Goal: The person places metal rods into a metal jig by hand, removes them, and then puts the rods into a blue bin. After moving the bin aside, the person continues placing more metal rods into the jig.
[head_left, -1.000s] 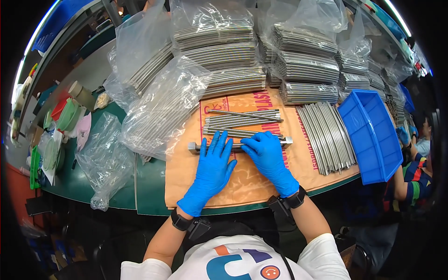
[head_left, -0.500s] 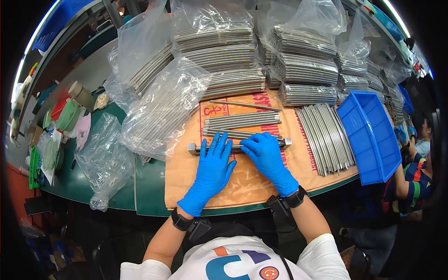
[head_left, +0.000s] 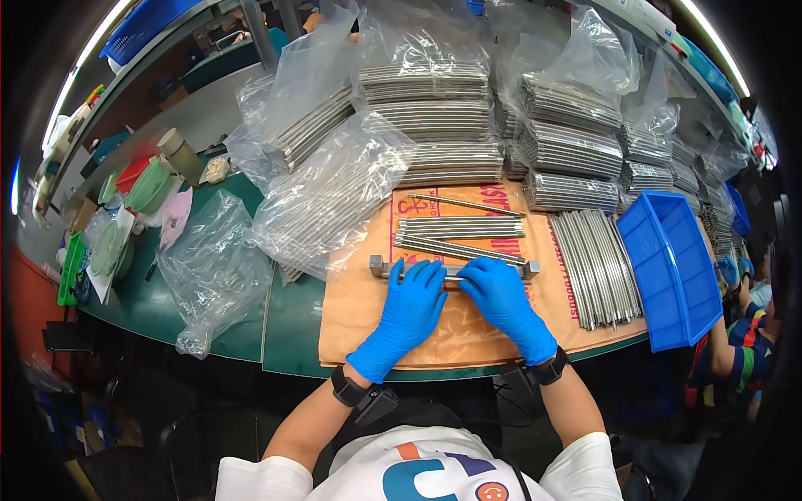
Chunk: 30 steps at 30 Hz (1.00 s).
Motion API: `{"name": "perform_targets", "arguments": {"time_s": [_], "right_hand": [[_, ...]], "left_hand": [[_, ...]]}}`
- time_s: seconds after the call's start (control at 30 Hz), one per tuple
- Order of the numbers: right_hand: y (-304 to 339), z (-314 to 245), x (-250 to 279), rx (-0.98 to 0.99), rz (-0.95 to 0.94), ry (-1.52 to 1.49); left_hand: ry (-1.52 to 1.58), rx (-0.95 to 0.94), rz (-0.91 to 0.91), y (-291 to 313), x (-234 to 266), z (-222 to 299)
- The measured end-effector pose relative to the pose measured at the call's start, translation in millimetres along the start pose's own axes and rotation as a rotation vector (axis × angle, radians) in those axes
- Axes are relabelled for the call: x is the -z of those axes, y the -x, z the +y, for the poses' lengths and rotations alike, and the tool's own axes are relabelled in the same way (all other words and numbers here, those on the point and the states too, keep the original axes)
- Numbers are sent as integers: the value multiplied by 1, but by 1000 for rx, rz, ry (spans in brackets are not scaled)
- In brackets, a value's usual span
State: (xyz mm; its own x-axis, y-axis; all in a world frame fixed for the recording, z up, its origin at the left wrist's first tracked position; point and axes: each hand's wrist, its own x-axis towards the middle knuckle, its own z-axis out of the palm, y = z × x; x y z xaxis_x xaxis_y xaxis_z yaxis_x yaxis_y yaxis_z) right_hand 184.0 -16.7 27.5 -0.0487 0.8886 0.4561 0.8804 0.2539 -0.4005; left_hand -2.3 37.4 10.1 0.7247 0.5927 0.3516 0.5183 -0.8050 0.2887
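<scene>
In front of me on brown printed paper point(head_left: 351, 334) lies a long metal fixture with a square block point(head_left: 376, 266) at its left end and another block point(head_left: 531, 270) at its right. A thin metal rod point(head_left: 452, 279) shows along its near side, between my hands. My blue-gloved left hand point(head_left: 407, 311) has its fingers bent over the rod and fixture, the thumb underneath hidden from sight. From the other side my gloved right hand point(head_left: 505, 307) closes its fingertips on the rod. Just beyond the fixture are several loose rods point(head_left: 459, 227), a couple of them slanted.
Plastic-wrapped rod bundles point(head_left: 430, 121) are stacked along the back. A row of bare rods point(head_left: 595, 269) lies to the right, beside a tilted blue bin point(head_left: 668, 275). Crumpled clear bags point(head_left: 213, 275) and green baskets point(head_left: 149, 188) sit left. A co-worker's sleeve point(head_left: 756, 342) shows far right.
The whole view has shifted, so the table sits further right. My left fingers, stretched flat over the fixture before, are now bent onto the rod; my right fingertips have come to the fixture's near side.
</scene>
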Motion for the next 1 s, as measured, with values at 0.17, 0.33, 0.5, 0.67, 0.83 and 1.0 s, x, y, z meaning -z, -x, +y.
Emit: {"name": "perform_targets", "arguments": {"time_s": [0.17,0.33,0.5,0.67,0.83,1.0], "right_hand": [[-62,45,7,-37,-77,186],[-103,113,-12,-117,-174,506],[-92,86,-7,-17,-1,422],[-20,17,14,-38,39,119],[4,1,1,-29,113,112],[-2,2,-5,-18,145,97]], "left_hand": [[49,-38,6,2,-2,1],[95,-59,65,5,-10,-2],[133,-53,56,8,-11,-2],[82,-57,122,6,4,8],[-25,-20,73,6,-1,7],[-96,26,62,4,-5,6]]}}
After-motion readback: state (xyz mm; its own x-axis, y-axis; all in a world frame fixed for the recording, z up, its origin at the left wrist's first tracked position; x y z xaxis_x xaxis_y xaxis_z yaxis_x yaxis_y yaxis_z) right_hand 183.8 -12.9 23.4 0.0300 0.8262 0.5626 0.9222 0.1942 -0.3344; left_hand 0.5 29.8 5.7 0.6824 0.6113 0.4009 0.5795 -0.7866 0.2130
